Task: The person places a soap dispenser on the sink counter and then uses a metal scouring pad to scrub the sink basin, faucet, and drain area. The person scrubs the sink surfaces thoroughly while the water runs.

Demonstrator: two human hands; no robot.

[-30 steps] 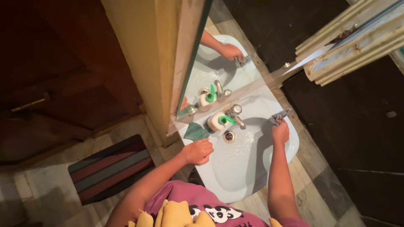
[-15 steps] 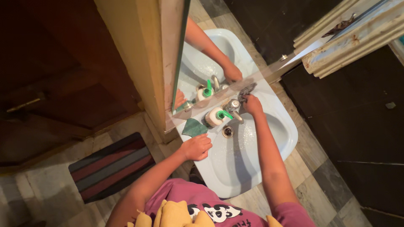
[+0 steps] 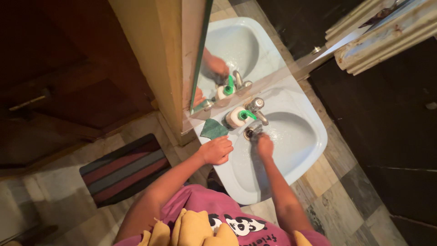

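My left hand (image 3: 216, 151) rests with curled fingers on the left rim of a pale blue washbasin (image 3: 304, 150), just below a green scrub pad (image 3: 213, 130). My right hand (image 3: 263, 145) is inside the bowl beside the drain (image 3: 249, 133), blurred, pressing a metal scourer (image 3: 256, 131) that is mostly hidden under my fingers. A chrome tap (image 3: 257, 109) and a white soap bottle with a green pump (image 3: 238, 117) stand on the back ledge.
A mirror (image 3: 236, 54) behind the basin reflects the bowl, tap and my hand. A yellow door frame (image 3: 159, 59) stands to the left, with a striped floor mat (image 3: 123, 171) below it. A dark wall and a ridged pale shelf (image 3: 387, 36) lie to the right.
My right hand carried the scourer from the basin's right rim to the tap, then down into the bowl by the drain. My left hand stayed on the rim.
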